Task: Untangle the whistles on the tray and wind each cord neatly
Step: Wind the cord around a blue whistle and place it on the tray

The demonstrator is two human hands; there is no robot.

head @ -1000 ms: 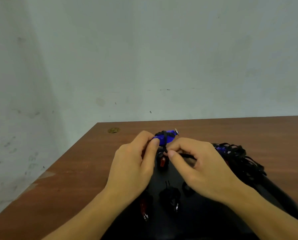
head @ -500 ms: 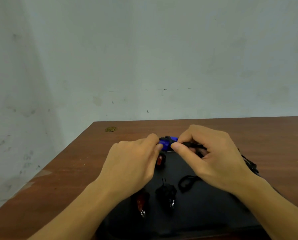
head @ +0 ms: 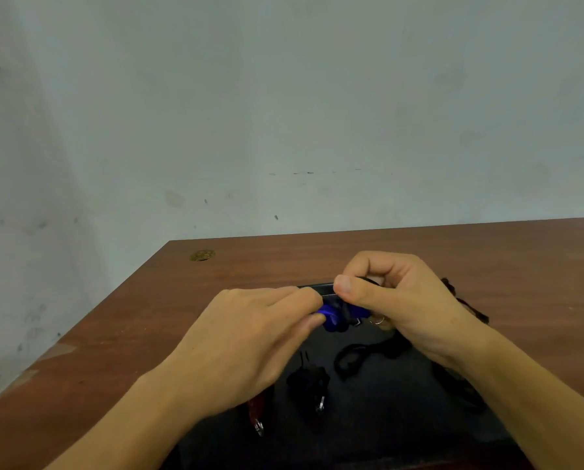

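Observation:
A blue whistle (head: 333,317) with black cord wrapped round it hangs just above the black tray (head: 368,422). My left hand (head: 250,337) pinches the whistle's left end between thumb and fingers. My right hand (head: 392,300) pinches its black cord (head: 351,359) at the whistle's right side; a loop of that cord trails down onto the tray. On the tray below lie a black wound whistle (head: 309,385) and a red whistle (head: 255,410), partly hidden by my left hand. A tangle of black cords (head: 467,307) shows behind my right wrist.
The tray lies on a brown wooden table (head: 114,334) that ends at a pale wall. A small gold disc (head: 202,255) sits near the table's far left corner. The table's left edge runs close to the tray.
Both hands have lowered the blue whistle toward the tray. My right hand moved up and over the whistle while drawing cord round it, and the loose loop on the tray appeared.

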